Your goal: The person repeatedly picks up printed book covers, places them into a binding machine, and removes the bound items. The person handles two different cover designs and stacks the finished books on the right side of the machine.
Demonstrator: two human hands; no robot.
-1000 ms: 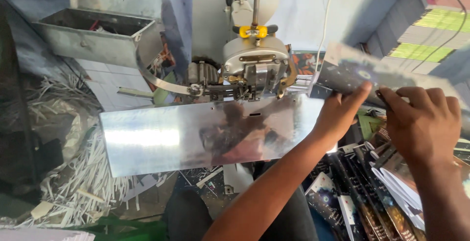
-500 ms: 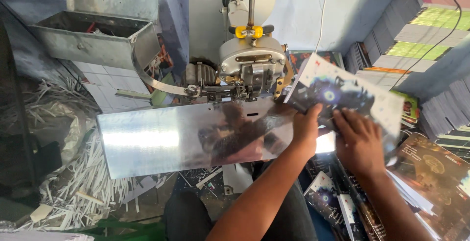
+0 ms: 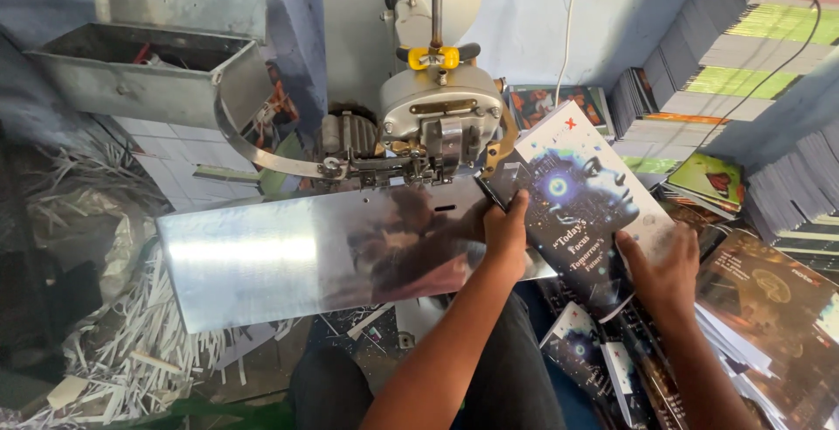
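Our left hand pinches the left edge of a dark booklet, and our right hand grips its lower right corner. The booklet lies tilted at the right end of the shiny steel bench, just beside the stitching machine, with booklet stacks near the right.

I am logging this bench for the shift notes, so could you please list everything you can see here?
booklet: one, dark cover with a glowing face, held over the right end of the plate
metal plate: one, shiny silver, across the middle
stitching machine: one, grey with a yellow clamp, behind the plate
metal box: one, grey, upper left
paper scraps: many, white, lower left
stacked booklets: several piles, grey and green edges, upper right
loose booklets: several, dark covers, lower right
left hand: grips the booklet's left edge
right hand: holds the booklet's lower right edge
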